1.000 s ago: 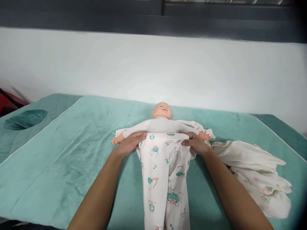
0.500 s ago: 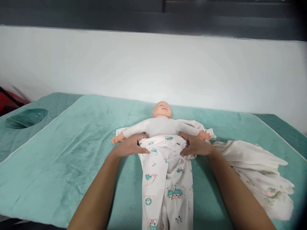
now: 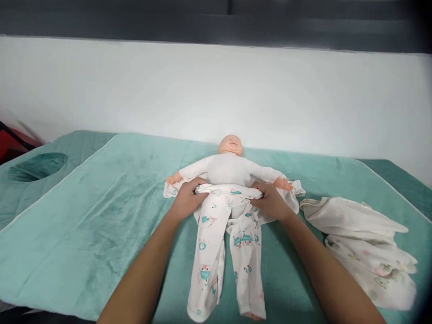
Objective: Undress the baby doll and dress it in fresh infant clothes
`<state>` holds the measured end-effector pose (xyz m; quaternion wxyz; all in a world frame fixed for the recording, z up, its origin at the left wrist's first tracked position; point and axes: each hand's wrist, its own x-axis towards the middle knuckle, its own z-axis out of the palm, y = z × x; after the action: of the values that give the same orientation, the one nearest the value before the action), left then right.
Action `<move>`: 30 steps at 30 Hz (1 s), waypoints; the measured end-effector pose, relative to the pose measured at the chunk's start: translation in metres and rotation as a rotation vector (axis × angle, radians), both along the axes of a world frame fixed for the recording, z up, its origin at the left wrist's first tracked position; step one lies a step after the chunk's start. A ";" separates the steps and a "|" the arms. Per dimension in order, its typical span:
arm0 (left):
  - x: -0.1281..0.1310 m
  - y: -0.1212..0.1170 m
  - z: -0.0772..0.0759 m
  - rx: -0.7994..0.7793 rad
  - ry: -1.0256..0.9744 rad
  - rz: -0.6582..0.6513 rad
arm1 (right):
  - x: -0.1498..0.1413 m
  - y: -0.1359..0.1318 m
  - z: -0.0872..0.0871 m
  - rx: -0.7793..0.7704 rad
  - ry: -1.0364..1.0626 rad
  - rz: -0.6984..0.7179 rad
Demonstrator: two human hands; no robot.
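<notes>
A baby doll point(image 3: 229, 168) lies on its back, head towards the wall and arms spread. White baby trousers point(image 3: 211, 234) printed with teal and pink pictures cover its legs, and a bit of foot shows at one cuff. My left hand point(image 3: 189, 195) pinches the waistband at its left end. At the other end, my right hand point(image 3: 268, 198) grips the same waistband, fingers closed on the cloth. Beneath the doll lies a spread printed garment point(image 3: 295, 202), its sleeves showing by the doll's hands.
Crumpled white baby clothes point(image 3: 364, 252) lie to the right of my right forearm. The teal sheet point(image 3: 84, 216) covers a padded bed with an oval hole point(image 3: 38, 166) at the left end. A white wall point(image 3: 168, 90) rises behind.
My hands have drawn the waistband up the doll, lifting its body towards the wall. The trouser legs have moved up and spread apart, and their cuffs now show.
</notes>
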<state>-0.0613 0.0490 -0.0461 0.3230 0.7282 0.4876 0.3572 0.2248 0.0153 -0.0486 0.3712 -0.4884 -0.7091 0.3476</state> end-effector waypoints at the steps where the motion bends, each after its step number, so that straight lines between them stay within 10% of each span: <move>1: 0.002 0.000 0.000 0.034 0.020 0.022 | -0.003 0.000 -0.003 0.040 -0.007 -0.066; 6: 0.004 0.001 0.004 -0.011 0.039 -0.014 | -0.008 0.004 -0.008 0.073 0.009 -0.181; 14: -0.020 -0.001 0.030 -0.370 0.179 -0.417 | 0.020 0.007 0.009 -0.363 0.038 0.339; 18: -0.017 -0.003 0.027 -0.149 0.249 -0.444 | 0.015 0.004 0.006 -0.384 0.011 0.371; 25: -0.003 -0.014 0.005 0.284 0.179 -0.246 | 0.011 -0.001 -0.010 -0.271 0.022 0.268; 30: 0.007 -0.035 -0.017 0.061 -0.047 0.142 | -0.010 -0.023 -0.015 -0.218 0.174 -0.013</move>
<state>-0.0544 0.0142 -0.0635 0.2859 0.6927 0.5192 0.4109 0.2150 -0.0079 -0.0637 0.3783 -0.4985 -0.6290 0.4613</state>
